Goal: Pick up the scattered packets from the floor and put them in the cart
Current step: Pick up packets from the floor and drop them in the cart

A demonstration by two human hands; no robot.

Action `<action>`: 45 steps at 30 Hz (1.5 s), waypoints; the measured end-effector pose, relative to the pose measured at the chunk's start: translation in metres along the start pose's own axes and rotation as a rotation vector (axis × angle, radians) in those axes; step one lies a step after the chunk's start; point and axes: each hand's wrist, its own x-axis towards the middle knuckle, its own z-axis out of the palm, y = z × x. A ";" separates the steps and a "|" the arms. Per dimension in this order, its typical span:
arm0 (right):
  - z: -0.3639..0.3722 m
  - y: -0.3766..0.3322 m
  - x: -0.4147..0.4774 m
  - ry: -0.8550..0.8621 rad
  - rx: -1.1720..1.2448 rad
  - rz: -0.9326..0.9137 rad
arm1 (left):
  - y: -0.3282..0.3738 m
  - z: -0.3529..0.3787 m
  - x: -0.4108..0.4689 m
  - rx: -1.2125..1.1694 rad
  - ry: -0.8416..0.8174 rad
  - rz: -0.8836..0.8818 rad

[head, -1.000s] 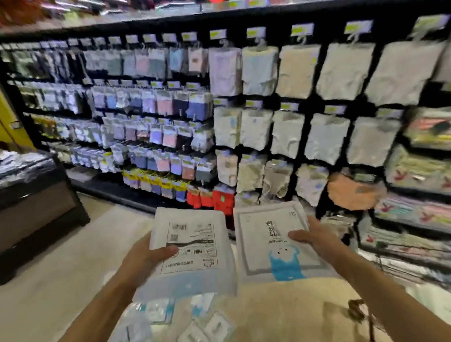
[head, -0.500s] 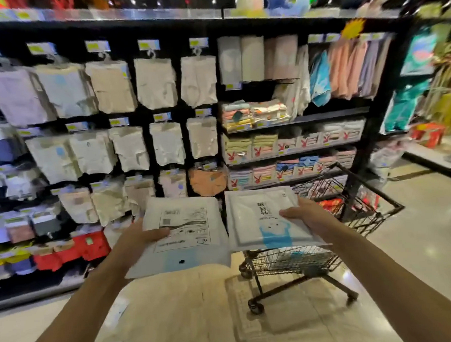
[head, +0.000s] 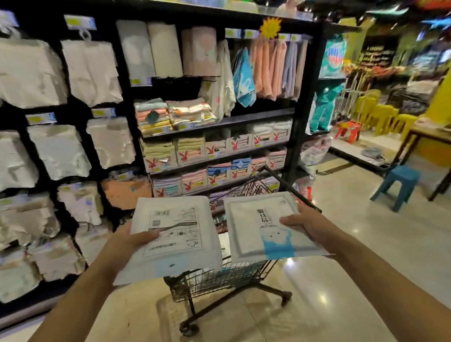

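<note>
My left hand (head: 130,240) grips a flat white packet with a barcode label (head: 170,239) by its left edge, thumb on top. A second white packet with a blue cartoon print (head: 258,229) is held at its right edge by my right hand (head: 309,225), thumb on top. Both packets hover side by side above a black wire shopping cart (head: 225,280), which stands on the tiled floor directly ahead. The packets hide most of the cart's basket. Something pale lies inside it, partly seen through the wires.
A tall black shelf unit (head: 293,141) with hanging packets and stacked towels runs along the left and behind the cart. A blue plastic stool (head: 397,185) and a wooden table (head: 437,146) stand to the right. Open tiled floor (head: 367,255) lies right of the cart.
My view has swung right from the floor packets to the cart. Both hands carried their packets along and now hold them over the cart's basket, closer than before.
</note>
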 end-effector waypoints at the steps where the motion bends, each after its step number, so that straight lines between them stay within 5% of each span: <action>1: -0.010 0.003 0.011 0.010 -0.005 0.008 | -0.002 0.008 0.012 -0.018 -0.002 -0.003; 16: -0.066 0.041 0.269 0.049 0.017 0.101 | -0.092 0.055 0.281 -0.162 -0.033 -0.192; 25: -0.079 0.154 0.432 0.038 0.040 0.259 | -0.212 0.066 0.406 -0.103 0.010 -0.319; 34: -0.086 0.307 0.545 -0.022 -0.116 0.465 | -0.389 0.101 0.469 0.009 0.146 -0.513; 40: -0.088 0.361 0.575 -0.064 -0.228 0.513 | -0.450 0.122 0.477 -0.056 0.077 -0.604; 45: -0.078 0.391 0.587 -0.102 -0.396 0.560 | -0.465 0.132 0.470 0.217 0.165 -0.607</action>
